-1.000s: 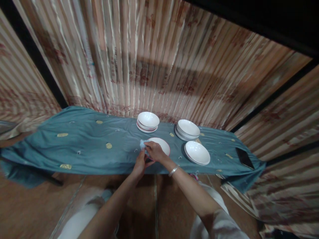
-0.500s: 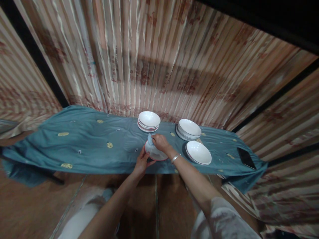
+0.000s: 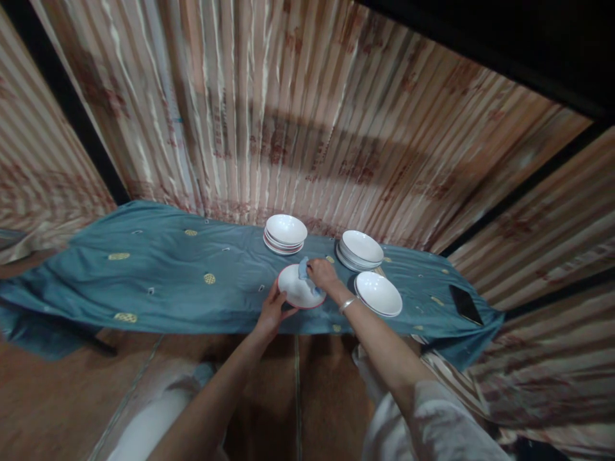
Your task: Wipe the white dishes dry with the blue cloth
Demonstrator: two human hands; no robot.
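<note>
A white bowl with a red rim (image 3: 294, 288) is held near the front edge of the table. My left hand (image 3: 273, 310) grips its left side, thumb over the rim and fingers beneath. Pinched in my right hand (image 3: 323, 275) is a light blue cloth (image 3: 303, 268), which lies against the bowl's upper right part. Part of the cloth is hidden under that hand. Just behind the bowl stands a stack of white bowls (image 3: 286, 229), some with red rims.
Right of my hands are a taller stack of white dishes (image 3: 362, 248) and a lower one (image 3: 379, 293) in front of it. A black phone (image 3: 465, 304) lies at the right end of the teal tablecloth (image 3: 168, 275). A pleated curtain (image 3: 288, 115) hangs behind.
My right hand has slid the cloth rightward across the bowl from its upper left edge, uncovering more of the white surface. My left hand keeps its hold. The view has shifted slightly.
</note>
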